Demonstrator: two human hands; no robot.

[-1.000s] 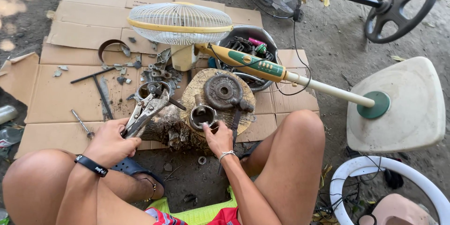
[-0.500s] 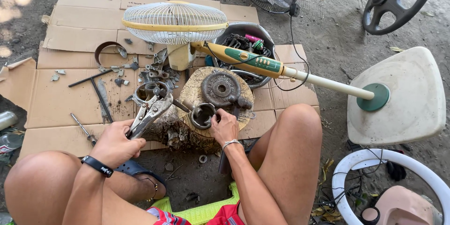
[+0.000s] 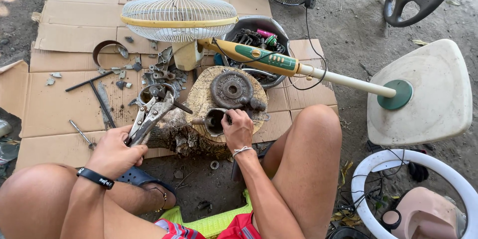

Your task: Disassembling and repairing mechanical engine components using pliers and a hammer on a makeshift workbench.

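I sit low before a tree stump [image 3: 201, 100] lying on flattened cardboard [image 3: 59, 94]. My left hand [image 3: 115, 153], with a black wristband, grips the handles of locking pliers [image 3: 149, 114] whose jaws clamp a metal ring. My right hand [image 3: 238, 129] holds a small metal cylinder part [image 3: 215, 119] on the stump's cut face. A round rusty metal disc [image 3: 231, 90] lies on the stump just beyond it.
A toppled stand fan with cream grille [image 3: 180, 17], yellow-green pole [image 3: 264, 58] and white base [image 3: 423, 94] lies across the back. A metal bowl of parts [image 3: 259, 39], scattered scraps, a T-wrench [image 3: 92, 82], a screwdriver [image 3: 82, 134], a white ring [image 3: 398, 189] surround me.
My right hand slid from beside the cylinder onto it, gripping it on the stump. The left hand with the pliers stayed nearly in place. The view shifted slightly.
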